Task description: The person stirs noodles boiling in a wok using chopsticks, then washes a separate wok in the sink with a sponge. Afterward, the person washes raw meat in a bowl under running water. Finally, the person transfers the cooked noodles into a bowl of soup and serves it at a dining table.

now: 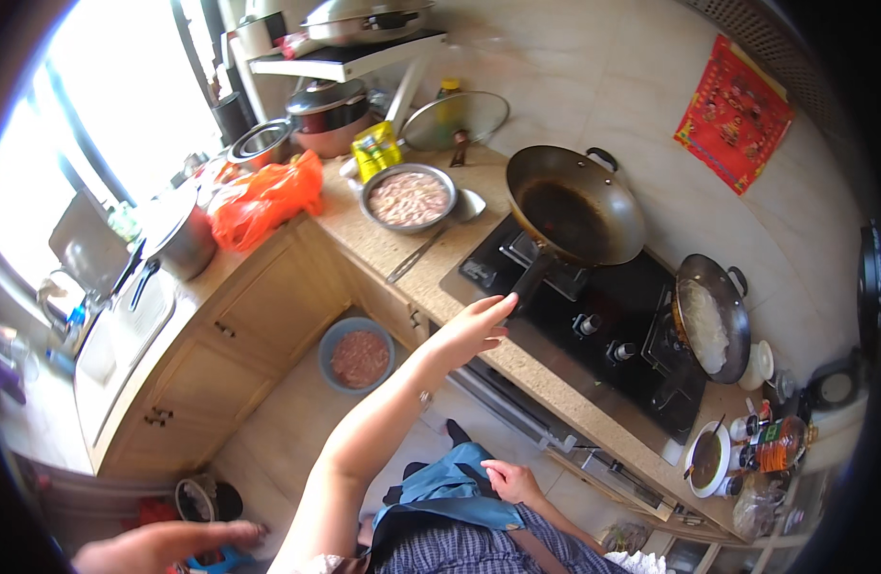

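Note:
My left hand (480,328) stretches over the counter's front edge, its fingers apart and nothing held. Its fingertips overlap the black handle (535,281) of a large wok (620,226); I cannot tell whether they touch. The wok sits on the far-left burner, with dark liquid in its bottom. My right hand (512,482) hovers low before my blue apron (448,477), its fingers partly curled, and no object shows in it. Left of the wok is a metal bowl (444,179) of chopped pale meat. A metal spatula (419,255) lies beside it.
A second wok (735,344) with pale, noodle-like food stands on the right of the gas hob (555,316). A bowl of dark sauce (720,473) and bottles (778,445) are at right. On the floor is a basin of minced meat (327,337). Another person's hand (218,534) enters lower left.

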Available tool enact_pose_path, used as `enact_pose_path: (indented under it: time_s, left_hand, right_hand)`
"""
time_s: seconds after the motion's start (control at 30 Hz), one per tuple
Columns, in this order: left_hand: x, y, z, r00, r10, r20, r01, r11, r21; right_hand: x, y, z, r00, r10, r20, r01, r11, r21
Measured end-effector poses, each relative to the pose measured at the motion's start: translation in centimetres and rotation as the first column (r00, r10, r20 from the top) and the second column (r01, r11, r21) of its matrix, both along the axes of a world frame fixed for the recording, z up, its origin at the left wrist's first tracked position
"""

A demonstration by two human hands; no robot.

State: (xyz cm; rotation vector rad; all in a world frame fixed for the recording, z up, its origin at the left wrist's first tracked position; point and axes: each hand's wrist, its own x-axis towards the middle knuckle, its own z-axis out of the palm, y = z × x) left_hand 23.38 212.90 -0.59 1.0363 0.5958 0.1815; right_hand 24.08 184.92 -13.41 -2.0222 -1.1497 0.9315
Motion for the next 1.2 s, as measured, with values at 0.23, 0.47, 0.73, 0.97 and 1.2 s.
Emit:
enact_pose_path:
  time_s: [0.23, 0.47, 0.73, 0.97, 1.2]
  left_hand:
    - [12.3, 4.4, -1.8, 0.937, -0.349, 0.003, 0.337, 0.903, -0.265]
    - [2.4, 7.0, 0.0, 0.944, -0.304, 0.131, 0.325, 0.927, -0.186]
    - [-23.5, 5.1, 2.7, 0.977, -0.095, 0.193, 0.127, 0.979, -0.162]
    - [-45.1, -1.9, 4.2, 0.866, 0.497, 0.051, -0.499, 0.856, 0.132]
    - [-62.7, -4.8, 5.2, 0.293, 0.935, -0.2, -0.956, 0.282, -0.086]
  right_hand:
    - [3.3, 5.3, -0.6, 0.994, -0.091, 0.063, 0.078, 0.979, 0.189]
    - [5.3, 12.7, -1.5, 0.994, 0.058, 0.092, -0.077, 0.974, 0.213]
    - [1.7, 22.3, -1.5, 0.921, 0.388, -0.033, -0.389, 0.92, -0.052]
    - [-11.5, 33.6, -6.5, 0.499, 0.861, 0.103, -0.867, 0.494, 0.069]
    - [-34.8, 43.6, -6.9, 0.354, 0.917, 0.181, -0.912, 0.296, 0.283]
